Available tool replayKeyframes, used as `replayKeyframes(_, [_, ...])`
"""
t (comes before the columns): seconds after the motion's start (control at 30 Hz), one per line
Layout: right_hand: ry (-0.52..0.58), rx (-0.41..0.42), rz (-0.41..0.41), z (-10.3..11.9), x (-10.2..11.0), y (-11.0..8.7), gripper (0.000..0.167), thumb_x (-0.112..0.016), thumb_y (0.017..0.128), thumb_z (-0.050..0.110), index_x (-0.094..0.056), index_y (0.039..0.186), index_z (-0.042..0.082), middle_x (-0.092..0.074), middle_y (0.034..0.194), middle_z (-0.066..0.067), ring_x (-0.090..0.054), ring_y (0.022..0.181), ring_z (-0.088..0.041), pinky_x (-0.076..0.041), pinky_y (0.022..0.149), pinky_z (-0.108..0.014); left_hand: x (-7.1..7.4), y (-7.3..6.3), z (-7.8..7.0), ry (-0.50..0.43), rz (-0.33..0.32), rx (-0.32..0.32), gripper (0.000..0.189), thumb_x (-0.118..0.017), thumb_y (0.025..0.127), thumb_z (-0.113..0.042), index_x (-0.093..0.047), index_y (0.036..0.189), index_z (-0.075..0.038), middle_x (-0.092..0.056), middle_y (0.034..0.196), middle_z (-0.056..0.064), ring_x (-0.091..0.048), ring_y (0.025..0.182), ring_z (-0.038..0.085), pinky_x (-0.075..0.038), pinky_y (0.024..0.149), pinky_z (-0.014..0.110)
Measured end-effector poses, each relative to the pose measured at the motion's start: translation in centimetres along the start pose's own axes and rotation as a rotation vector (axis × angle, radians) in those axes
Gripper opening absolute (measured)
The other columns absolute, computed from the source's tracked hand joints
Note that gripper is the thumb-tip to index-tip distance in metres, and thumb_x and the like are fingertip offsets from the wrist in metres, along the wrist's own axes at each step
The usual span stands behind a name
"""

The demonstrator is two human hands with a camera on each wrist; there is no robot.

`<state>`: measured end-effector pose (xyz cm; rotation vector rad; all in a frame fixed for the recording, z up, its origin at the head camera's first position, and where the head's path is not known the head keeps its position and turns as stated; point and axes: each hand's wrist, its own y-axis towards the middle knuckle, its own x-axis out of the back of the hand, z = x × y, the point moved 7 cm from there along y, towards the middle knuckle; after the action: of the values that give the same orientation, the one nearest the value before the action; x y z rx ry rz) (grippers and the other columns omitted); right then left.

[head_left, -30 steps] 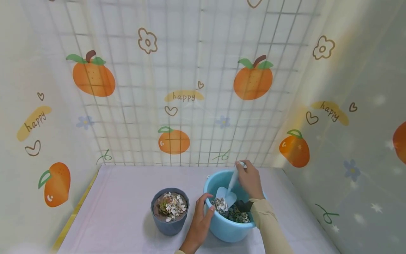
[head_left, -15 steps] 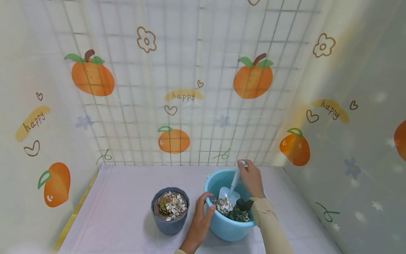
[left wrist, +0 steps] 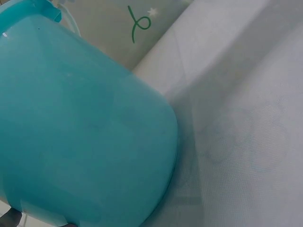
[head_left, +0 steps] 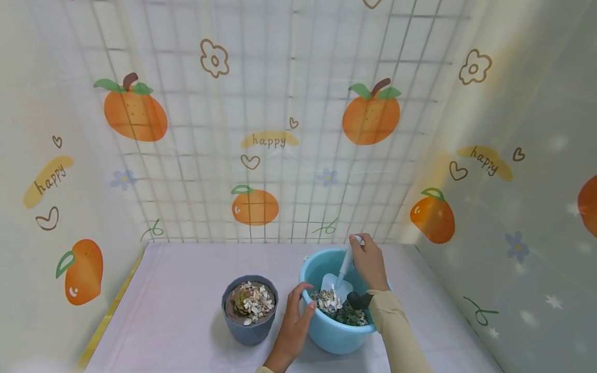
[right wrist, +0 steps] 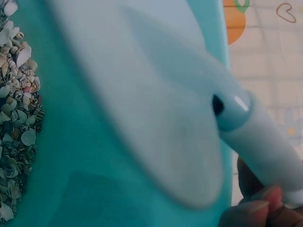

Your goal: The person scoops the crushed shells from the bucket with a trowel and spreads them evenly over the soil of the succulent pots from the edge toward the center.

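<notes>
A light blue bucket (head_left: 339,339) stands on the table with a bed of small seashells (head_left: 328,301) at its bottom. My left hand (head_left: 294,322) holds its near-left rim, thumb outside and a finger reaching over the edge. In my right hand (head_left: 370,263) is the handle of a pale blue hand trowel (head_left: 344,267). The trowel slants down inside the bucket, its blade (head_left: 337,286) behind the shell heap. In the right wrist view, the blade is seen close up beside the shells (right wrist: 19,142). The left wrist view is mostly filled by the bucket's outer wall (left wrist: 85,123).
Left of the bucket is a grey-blue flowerpot (head_left: 250,334) with soil, a small succulent (head_left: 241,304) and white shells on top. A pale cloth covers the table (head_left: 182,300). Behind it hangs a curtain (head_left: 308,171) printed with oranges, in front of a wire grid.
Over the past second the trowel and my right hand have shifted slightly right, the blade drawing back from the shells. The left hand keeps its hold on the rim.
</notes>
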<state>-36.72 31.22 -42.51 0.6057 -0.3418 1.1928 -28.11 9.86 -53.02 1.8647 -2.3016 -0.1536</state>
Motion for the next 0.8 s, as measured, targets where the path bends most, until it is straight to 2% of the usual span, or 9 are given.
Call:
replayKeyframes(0.23, [0.006,-0.015,0.017,-0.09,-0.26,0.11,0.05,-0.045,0.112,0.047,-0.057,0.136,0.006,-0.057,0.069,-0.008,-0.052,0.059,-0.025,-0.041,0.054,-0.038,-0.09,0.23,0.33,-0.006,-0.003,0.01,0.047,-0.05,0.11,-0.041,-0.044,0.152,-0.02,-0.036,0.155,0.008,-0.025,0.152,0.034,-0.023,0.116,0.069])
replayKeyframes(0.37, [0.005,-0.022,0.011,-0.17,-0.27,0.14,0.05,-0.046,0.112,0.045,-0.056,0.139,0.005,-0.056,0.068,-0.007,-0.052,0.059,-0.025,-0.041,0.054,-0.039,-0.08,0.24,0.38,-0.006,-0.003,0.01,0.047,-0.051,0.11,-0.041,-0.044,0.151,-0.021,-0.036,0.155,0.008,-0.026,0.152,0.034,-0.023,0.116,0.069])
replayKeyframes(0.6, [0.006,-0.031,-0.001,-0.36,-0.25,0.14,0.056,-0.043,0.111,0.053,-0.056,0.139,0.006,-0.056,0.068,-0.008,-0.051,0.058,-0.025,-0.041,0.055,-0.038,-0.07,0.23,0.35,-0.014,0.001,0.012,0.046,-0.05,0.11,-0.04,-0.044,0.151,-0.021,-0.036,0.155,0.008,-0.026,0.152,0.034,-0.023,0.116,0.069])
replayKeyframes(0.8, [0.009,-0.025,-0.007,-0.42,-0.18,0.18,0.057,-0.044,0.11,0.052,-0.056,0.139,0.005,-0.059,0.074,-0.01,-0.053,0.061,-0.025,-0.042,0.056,-0.038,-0.06,0.21,0.28,-0.01,0.001,0.012,0.046,-0.05,0.11,-0.042,-0.044,0.151,-0.022,-0.036,0.155,0.007,-0.026,0.152,0.034,-0.025,0.115,0.069])
